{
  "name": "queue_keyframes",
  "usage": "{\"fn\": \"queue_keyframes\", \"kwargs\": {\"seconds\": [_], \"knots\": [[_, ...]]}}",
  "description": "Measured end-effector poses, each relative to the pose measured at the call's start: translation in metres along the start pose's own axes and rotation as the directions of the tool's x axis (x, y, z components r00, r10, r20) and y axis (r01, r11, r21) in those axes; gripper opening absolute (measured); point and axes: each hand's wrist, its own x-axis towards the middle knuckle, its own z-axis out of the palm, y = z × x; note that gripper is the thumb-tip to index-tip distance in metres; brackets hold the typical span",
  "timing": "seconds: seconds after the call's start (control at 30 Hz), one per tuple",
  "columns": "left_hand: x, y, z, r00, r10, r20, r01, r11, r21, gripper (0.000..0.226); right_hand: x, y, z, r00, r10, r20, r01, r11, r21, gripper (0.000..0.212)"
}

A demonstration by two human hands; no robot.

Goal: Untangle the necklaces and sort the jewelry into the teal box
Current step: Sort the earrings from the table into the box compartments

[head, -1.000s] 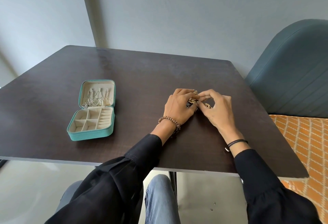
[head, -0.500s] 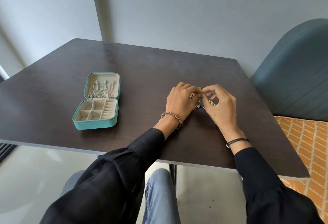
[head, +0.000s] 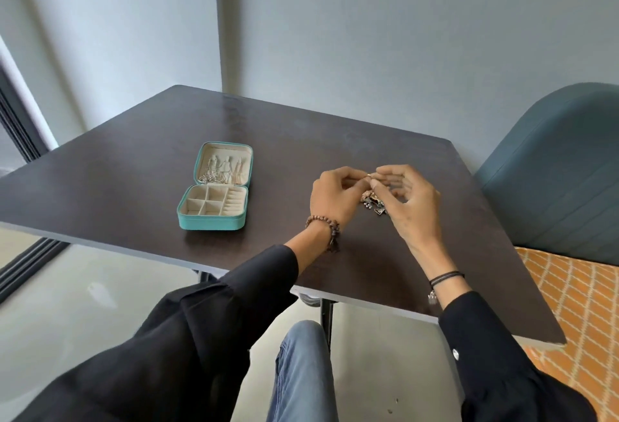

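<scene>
Head view: forward-down, close over table (head: pixel 134 170).

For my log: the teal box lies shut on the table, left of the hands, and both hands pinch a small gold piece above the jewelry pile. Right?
Not quite: the head view shows the teal box open, silver chains in its lid. The rest holds: left hand and right hand, to its right, pinch the small gold piece above the jewelry pile.

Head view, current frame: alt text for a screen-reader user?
The left hand and right hand pinch a small gold piece between them, a clump of jewelry just below, over a dark table. An open teal box, chains in its lid, sits to their left.
</scene>
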Motion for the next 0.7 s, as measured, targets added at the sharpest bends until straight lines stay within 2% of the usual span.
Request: {"fn": "queue_keyframes", "kwargs": {"seconds": [0.1, 0.2, 0.3, 0.43, 0.6, 0.7], "knots": [[-0.015, 0.004, -0.016, 0.996, -0.091, 0.023, 0.094, 0.979, -0.179, 0.007, -0.010, -0.014, 0.003, 1.000, 0.017, 0.012, -0.019, 0.990, 0.139, 0.021], [-0.022, 0.007, -0.032, 0.991, -0.114, 0.075, 0.126, 0.976, -0.175, 0.009, -0.012, -0.028, 0.006, 0.999, 0.032, 0.023, -0.036, 0.980, 0.196, 0.018], [-0.028, 0.012, -0.050, 0.987, -0.091, 0.133, 0.107, 0.987, -0.121, 0.011, -0.013, -0.039, 0.012, 0.998, 0.029, 0.061, -0.039, 0.982, 0.186, 0.010], [-0.038, 0.018, -0.073, 0.980, -0.037, 0.198, 0.040, 0.999, -0.012, 0.016, -0.017, -0.053, 0.018, 0.993, 0.042, 0.106, -0.063, 0.977, 0.205, 0.011], [-0.045, 0.022, -0.094, 0.992, 0.105, 0.073, -0.119, 0.964, 0.237, 0.019, -0.023, -0.068, 0.027, 0.977, 0.020, 0.213, -0.060, 0.981, 0.185, 0.013], [-0.052, 0.024, -0.102, 0.982, 0.189, 0.026, -0.188, 0.939, 0.287, 0.015, -0.026, -0.076, 0.032, 0.976, 0.001, 0.219, -0.044, 0.980, 0.194, 0.017]]}}
